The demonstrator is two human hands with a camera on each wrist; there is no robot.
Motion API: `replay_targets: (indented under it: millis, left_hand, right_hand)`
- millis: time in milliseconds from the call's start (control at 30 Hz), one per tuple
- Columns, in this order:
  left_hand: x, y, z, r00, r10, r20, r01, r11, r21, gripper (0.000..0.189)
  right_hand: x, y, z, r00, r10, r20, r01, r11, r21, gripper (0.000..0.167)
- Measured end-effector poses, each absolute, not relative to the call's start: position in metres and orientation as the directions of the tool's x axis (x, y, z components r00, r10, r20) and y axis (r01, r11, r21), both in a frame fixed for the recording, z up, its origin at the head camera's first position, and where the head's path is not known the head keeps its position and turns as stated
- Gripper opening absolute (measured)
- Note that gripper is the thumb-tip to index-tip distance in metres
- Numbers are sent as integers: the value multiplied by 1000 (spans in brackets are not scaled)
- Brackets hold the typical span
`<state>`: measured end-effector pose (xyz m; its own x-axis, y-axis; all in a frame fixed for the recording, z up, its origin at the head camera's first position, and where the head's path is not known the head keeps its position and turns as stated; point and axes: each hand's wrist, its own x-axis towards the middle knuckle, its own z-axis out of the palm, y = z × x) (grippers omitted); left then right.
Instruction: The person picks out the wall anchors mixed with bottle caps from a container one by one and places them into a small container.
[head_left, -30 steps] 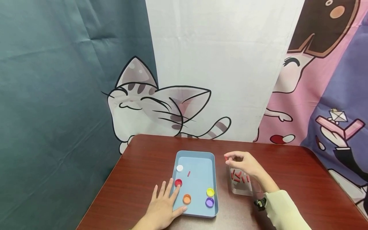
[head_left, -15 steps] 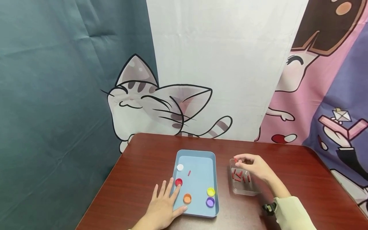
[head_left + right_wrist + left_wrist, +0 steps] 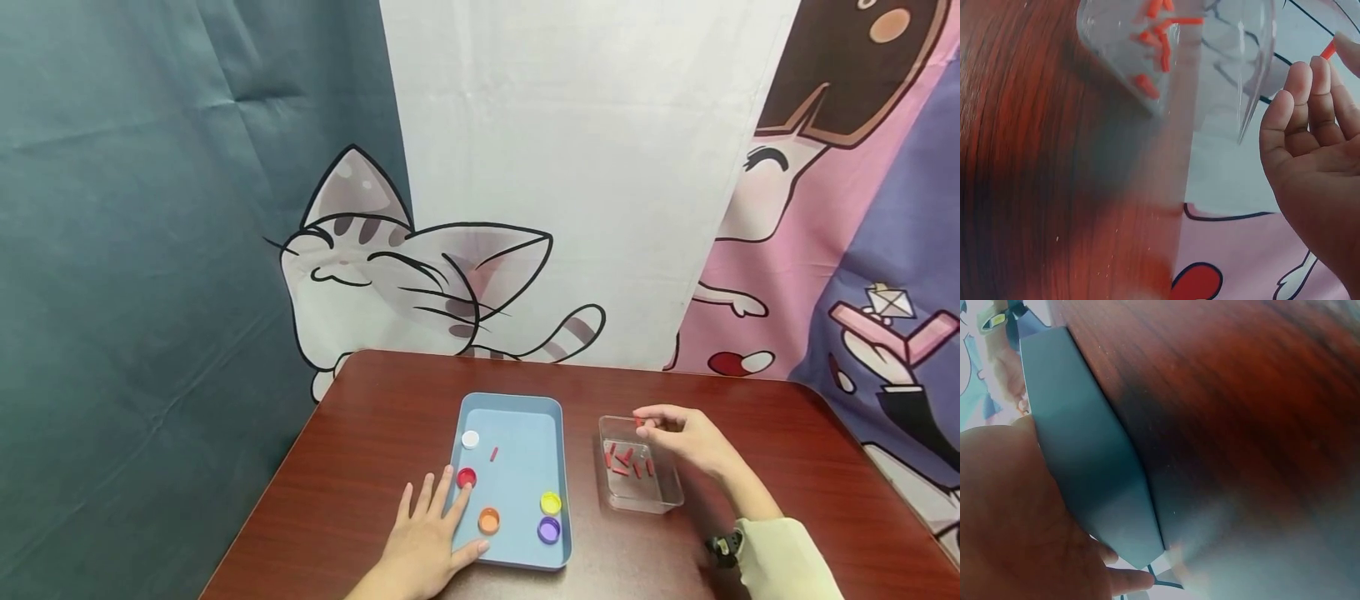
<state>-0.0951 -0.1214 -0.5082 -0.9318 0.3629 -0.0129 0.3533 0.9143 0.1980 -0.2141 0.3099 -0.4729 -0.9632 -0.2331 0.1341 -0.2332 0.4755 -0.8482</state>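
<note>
My right hand pinches a small red stick between thumb and fingertips, over the far right rim of a clear plastic box. Inside that box lie several more red sticks. With fingers spread, my left hand rests on the left edge of a blue tray. Its index fingertip is right at a red cap in the tray. One red stick lies on the tray floor. In the left wrist view the palm is against the tray's outer wall.
The tray also holds a white cap, an orange cap, a yellow cap and a purple cap. Everything stands on a dark red wooden table. A printed cloth backdrop hangs behind it.
My right hand has moved right, from the gap between tray and box to over the box's far right rim, still pinching a red stick. The left hand stays in place.
</note>
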Motion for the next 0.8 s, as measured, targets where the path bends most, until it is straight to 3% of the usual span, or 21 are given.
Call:
replay_targets:
  millis: [800]
  left_hand:
    - [-95, -122, -508, -932, 360, -24, 350, 918, 186, 85]
  right_hand:
    - [-219, 323, -475, -968, -233, 99, -204, 488, -849, 40]
